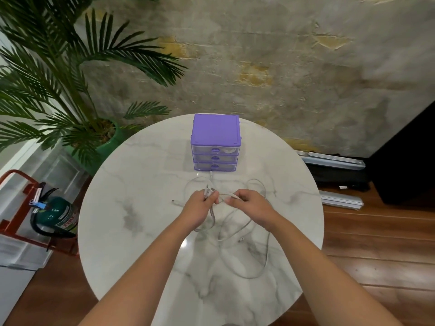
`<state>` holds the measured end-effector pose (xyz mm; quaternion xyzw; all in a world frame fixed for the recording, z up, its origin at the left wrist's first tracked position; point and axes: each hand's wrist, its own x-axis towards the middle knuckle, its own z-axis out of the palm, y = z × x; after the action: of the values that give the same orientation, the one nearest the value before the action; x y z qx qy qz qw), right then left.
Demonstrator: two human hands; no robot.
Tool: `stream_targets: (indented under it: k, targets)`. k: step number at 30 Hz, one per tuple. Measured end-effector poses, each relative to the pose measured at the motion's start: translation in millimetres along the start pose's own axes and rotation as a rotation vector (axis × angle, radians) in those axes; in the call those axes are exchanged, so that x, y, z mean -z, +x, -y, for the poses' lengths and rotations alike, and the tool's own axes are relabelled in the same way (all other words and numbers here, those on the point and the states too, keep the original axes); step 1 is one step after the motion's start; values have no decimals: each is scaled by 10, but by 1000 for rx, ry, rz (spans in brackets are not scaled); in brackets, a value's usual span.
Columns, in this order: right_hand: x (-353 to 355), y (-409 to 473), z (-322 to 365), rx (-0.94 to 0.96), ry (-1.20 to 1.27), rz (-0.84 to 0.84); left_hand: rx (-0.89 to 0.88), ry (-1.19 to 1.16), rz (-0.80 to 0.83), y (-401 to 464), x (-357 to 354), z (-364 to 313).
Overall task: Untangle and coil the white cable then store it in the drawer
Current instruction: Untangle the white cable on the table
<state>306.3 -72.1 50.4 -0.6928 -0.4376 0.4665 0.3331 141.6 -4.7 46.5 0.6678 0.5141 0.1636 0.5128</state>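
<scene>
A tangled white cable (235, 228) lies in loose loops on the round marble table (131, 208), with plug ends sticking out left and right. My left hand (200, 205) grips a bunch of its strands, connector tips poking up past the fingers. My right hand (247, 201) pinches a strand of the same cable just beside the left hand. Behind them, at the far side of the table, stands a purple drawer unit (215, 142) with three clear drawers, all closed. One cable end reaches up to its base.
A potted palm (70, 95) in a green pot stands left of the table. A green fire extinguisher (58, 215) in a red stand sits on the floor at left. Grey rails and a dark case lie on the wooden floor at right.
</scene>
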Motion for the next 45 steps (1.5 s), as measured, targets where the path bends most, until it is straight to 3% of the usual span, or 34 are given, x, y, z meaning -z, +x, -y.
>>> stream_targets:
  k: [7, 12, 16, 21, 25, 32, 39, 45]
  targets:
    - [131, -30, -440, -132, -117, 59, 139, -251, -69, 2, -58, 92]
    - [194, -155, -572, -199, 201, 21, 187, -275, -109, 5, -37, 155]
    - [360, -156, -420, -144, 272, -66, 178, -224, -162, 32, -78, 169]
    - [582, -143, -422, -77, -45, -78, 119, -193, -264, 76, 6, 141]
    - [549, -210, -549, -244, -178, -28, 127, -230, -302, 124, 20, 201]
    - [532, -252, -648, -281, 13, -33, 195, -358, -349, 162, 131, 384]
    - [491, -284, -615, -367, 307, -174, 199, -392, -331, 173, 149, 416]
    - [569, -256, -411, -130, 214, -326, 191, -380, -357, 210, 218, 441]
